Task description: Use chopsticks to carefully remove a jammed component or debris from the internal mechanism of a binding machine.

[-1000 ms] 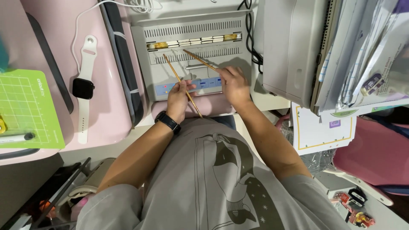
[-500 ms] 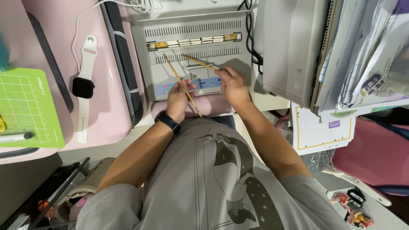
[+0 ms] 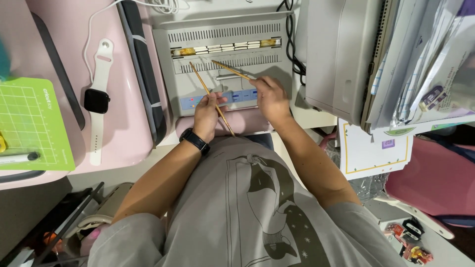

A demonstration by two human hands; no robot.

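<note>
left hand (image 3: 208, 114) closed around a thin wooden stick (image 3: 210, 97), gripped near its lower half; the stick runs diagonally, upper tip pointing up-left over the grey machine (image 3: 222, 59), lower end sticking out below the hand toward the shirt (image 3: 247, 207). black wristband (image 3: 194, 140) on the left wrist. right hand (image 3: 269, 96) pinches a second stick (image 3: 230, 70) at its right end; that stick lies at a shallow slant, free tip pointing up-left, over the machine's slotted top. the two sticks are apart, not touching, tips closest above the machine's middle. hands are near each other but separate, both over the machine's front edge with its row of small blue and red buttons (image 3: 220, 99). a row of light and yellowish pieces sits in the machine's upper slot (image 3: 225, 48). left of the machine: a dark padded bar (image 3: 143, 74), then a pink surface (image 3: 64, 59) with a white-strap smartwatch (image 3: 97, 100) lying flat on a white cable (image 3: 106, 15). far left: green grid mat (image 3: 29, 123) with a marker (image 3: 17, 158) on it. right of the machine: a grey box (image 3: 336, 54) with stacked papers (image 3: 425, 59) leaning on it. black cables (image 3: 292, 44) between the machine and the box.
</note>
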